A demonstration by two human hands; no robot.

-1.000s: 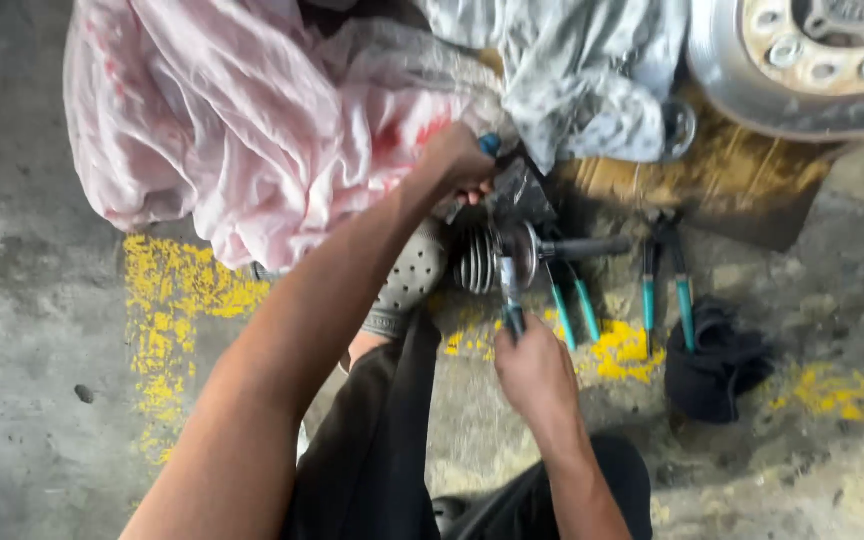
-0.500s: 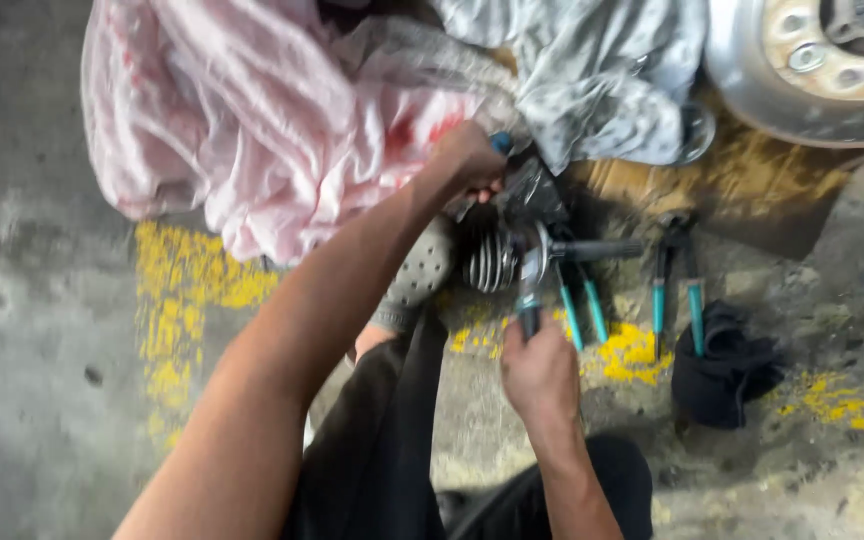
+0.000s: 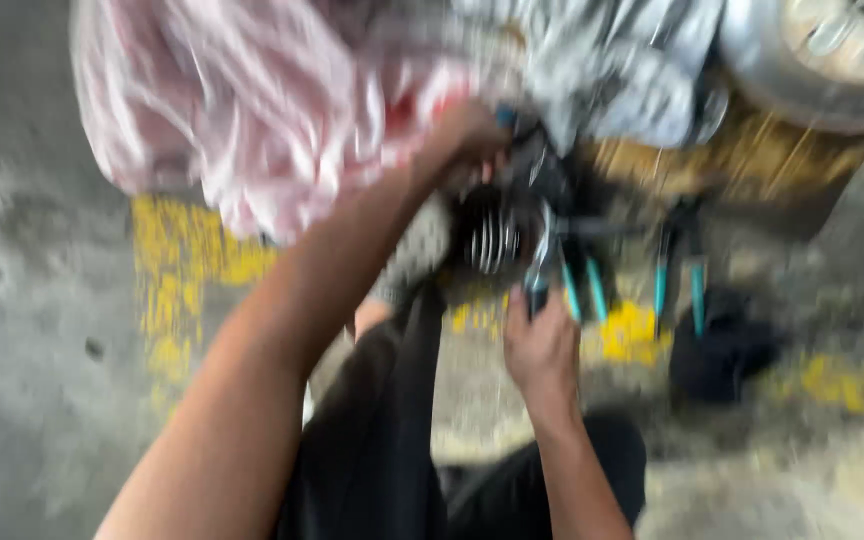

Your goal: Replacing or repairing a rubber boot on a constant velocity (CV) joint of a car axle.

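Note:
The view is blurred by motion. My left hand (image 3: 467, 135) reaches forward and grips the top of a dark metal part (image 3: 542, 185) that has a ribbed, finned section (image 3: 492, 240). Below it, my right hand (image 3: 542, 350) is closed around the handle of a slim metal tool (image 3: 542, 265) that points up into the part. A pair of teal-handled pliers (image 3: 582, 285) lies on the floor just right of that hand. My dark-trousered legs (image 3: 392, 430) fill the bottom middle.
A pink plastic sheet (image 3: 282, 110) and a grey cloth (image 3: 612, 70) lie behind the part. A wheel rim (image 3: 822, 50) is at the top right. More teal-handled pliers (image 3: 677, 280) and a black cloth (image 3: 727, 355) lie to the right. The concrete floor has yellow paint marks (image 3: 177, 280).
Both hands keep their hold on the part and the tool. The camera has swung, so the picture is now blurred and shifted slightly.

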